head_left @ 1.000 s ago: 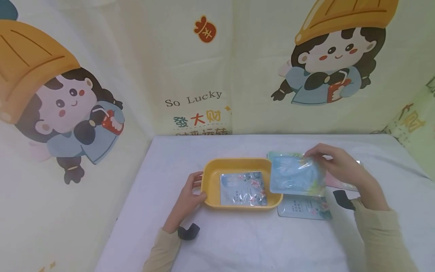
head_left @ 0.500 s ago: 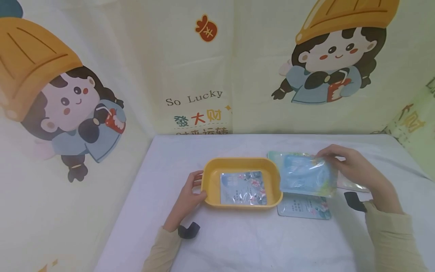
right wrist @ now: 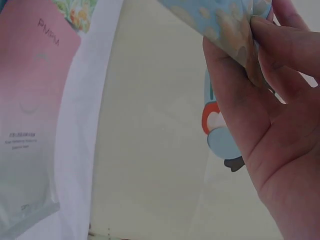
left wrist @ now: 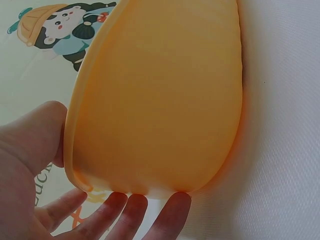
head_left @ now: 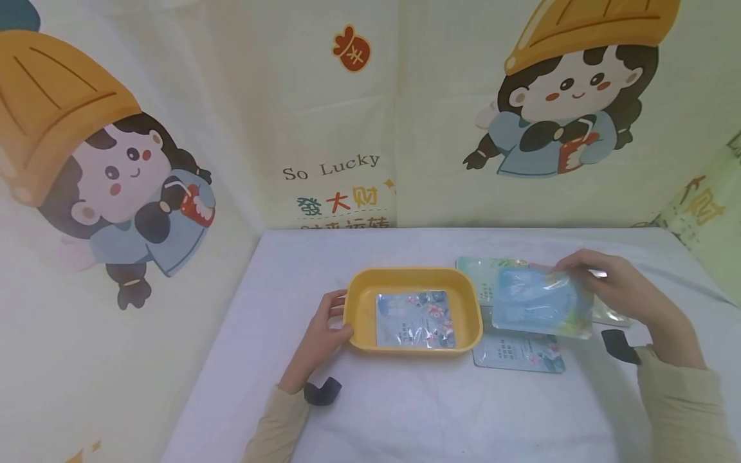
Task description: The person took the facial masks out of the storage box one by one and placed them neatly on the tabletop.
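Note:
My left hand grips the left end of a yellow plastic basin. Its thumb lies on the rim while its fingers touch the outer wall, as the left wrist view shows. Inside the basin lies a blue floral face mask packet. My right hand pinches the upper right corner of a shiny blue face mask packet, holding it over other packets to the right of the basin. The pinched corner is creased between thumb and fingers in the right wrist view.
A green packet lies beside the basin, partly covered by the held one. In front is another blue floral packet. A pink packet lies under my right hand. The white-clothed table ends at a patterned curtain.
My right hand has moved right with the blue face mask packet, away from the basin, uncovering more of the green packet. The left hand stays on the basin.

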The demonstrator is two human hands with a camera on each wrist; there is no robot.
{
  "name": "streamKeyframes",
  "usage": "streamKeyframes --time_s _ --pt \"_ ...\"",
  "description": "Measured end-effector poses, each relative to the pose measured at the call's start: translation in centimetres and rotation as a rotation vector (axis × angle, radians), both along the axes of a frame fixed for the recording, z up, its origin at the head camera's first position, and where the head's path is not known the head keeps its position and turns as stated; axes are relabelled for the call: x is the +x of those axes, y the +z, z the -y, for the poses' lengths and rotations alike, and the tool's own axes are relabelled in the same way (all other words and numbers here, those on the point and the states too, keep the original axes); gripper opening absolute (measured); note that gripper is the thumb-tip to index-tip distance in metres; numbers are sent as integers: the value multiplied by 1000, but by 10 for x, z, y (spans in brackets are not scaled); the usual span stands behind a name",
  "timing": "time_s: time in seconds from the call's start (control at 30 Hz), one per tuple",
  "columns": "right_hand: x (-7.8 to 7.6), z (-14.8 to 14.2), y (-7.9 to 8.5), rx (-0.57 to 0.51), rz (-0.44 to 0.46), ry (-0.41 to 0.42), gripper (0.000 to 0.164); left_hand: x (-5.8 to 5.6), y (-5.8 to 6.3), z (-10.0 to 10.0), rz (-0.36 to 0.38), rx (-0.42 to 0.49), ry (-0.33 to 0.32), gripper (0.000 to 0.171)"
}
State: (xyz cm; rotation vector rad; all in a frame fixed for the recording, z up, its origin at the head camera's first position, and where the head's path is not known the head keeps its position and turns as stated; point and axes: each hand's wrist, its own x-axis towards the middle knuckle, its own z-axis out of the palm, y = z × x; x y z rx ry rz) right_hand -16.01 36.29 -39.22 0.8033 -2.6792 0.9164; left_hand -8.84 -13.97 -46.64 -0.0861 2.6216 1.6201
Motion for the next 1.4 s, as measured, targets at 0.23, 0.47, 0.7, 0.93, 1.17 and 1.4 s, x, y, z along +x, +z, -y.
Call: streamKeyframes --time_s 0.23,0.47,0.7,0.93,1.17,1.4 --pt "3 -7 -7 24 -20 -4 34 0 -1 2 4 23 -6 67" --pt "6 -14 -13 34 5 -15 30 -1 -2 2 -7 27 -17 67" --pt "9 -21 -17 56 54 -27 28 -1 -3 3 -11 30 -20 66" --pt "10 -29 -22 85 96 -50 34 0 -3 2 -12 23 -21 66" --pt "8 -41 -27 130 162 -81 36 0 -3 2 -8 12 -14 66" --pt "4 -54 -36 124 61 -46 38 1 -1 1 0 4 -8 66"
